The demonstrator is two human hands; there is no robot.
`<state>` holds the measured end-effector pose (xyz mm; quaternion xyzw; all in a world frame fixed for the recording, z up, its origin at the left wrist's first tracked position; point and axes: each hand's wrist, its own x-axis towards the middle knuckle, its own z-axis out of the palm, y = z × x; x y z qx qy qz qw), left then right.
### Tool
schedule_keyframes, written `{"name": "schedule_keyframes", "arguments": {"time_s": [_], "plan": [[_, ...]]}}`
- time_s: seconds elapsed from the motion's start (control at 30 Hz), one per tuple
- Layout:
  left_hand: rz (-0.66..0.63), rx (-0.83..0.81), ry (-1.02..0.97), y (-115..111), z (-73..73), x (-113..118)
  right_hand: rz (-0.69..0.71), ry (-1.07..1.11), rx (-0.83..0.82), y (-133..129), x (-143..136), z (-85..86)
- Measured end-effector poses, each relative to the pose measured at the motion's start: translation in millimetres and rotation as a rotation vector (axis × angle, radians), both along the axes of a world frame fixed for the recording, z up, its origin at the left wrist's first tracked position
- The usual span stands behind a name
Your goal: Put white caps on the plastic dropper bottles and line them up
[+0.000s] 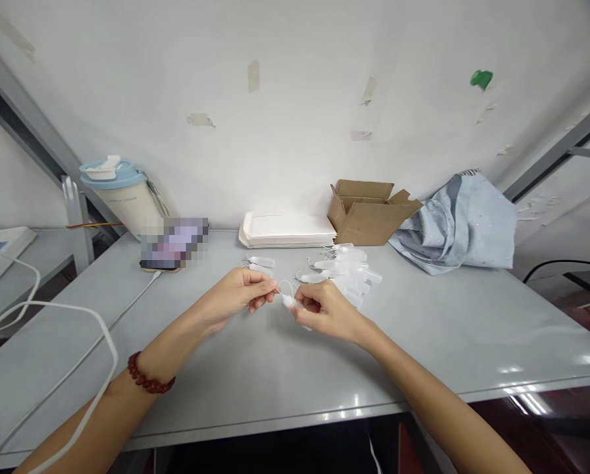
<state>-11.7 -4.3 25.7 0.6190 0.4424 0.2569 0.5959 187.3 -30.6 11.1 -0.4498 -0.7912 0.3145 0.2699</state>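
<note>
My right hand [324,308] pinches a small white translucent piece [289,301] with a thin looped string, above the grey table. To its left, my left hand [245,293] has thumb and forefinger closed on the string's end. A pile of similar white pieces [349,273] with strings lies just behind my right hand. Two or so more white pieces [262,262] lie behind my left hand. What the piece is exactly cannot be made out, as my right fingers cover part of it.
On the grey table [255,388] stand a white stack [290,227], an open cardboard box [371,220], a grey-blue cloth [460,224], a phone [176,243] and a blue-lidded cup [127,197]. A white cable [122,308] runs along the left.
</note>
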Motion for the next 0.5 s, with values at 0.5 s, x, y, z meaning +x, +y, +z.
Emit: {"name": "schedule_keyframes", "arguments": {"time_s": [0.5], "plan": [[-0.001,0.014,0.008,1.1,-1.4,0.2,0.002,-0.002,-0.005,-0.6,-1.0,1.3]]}}
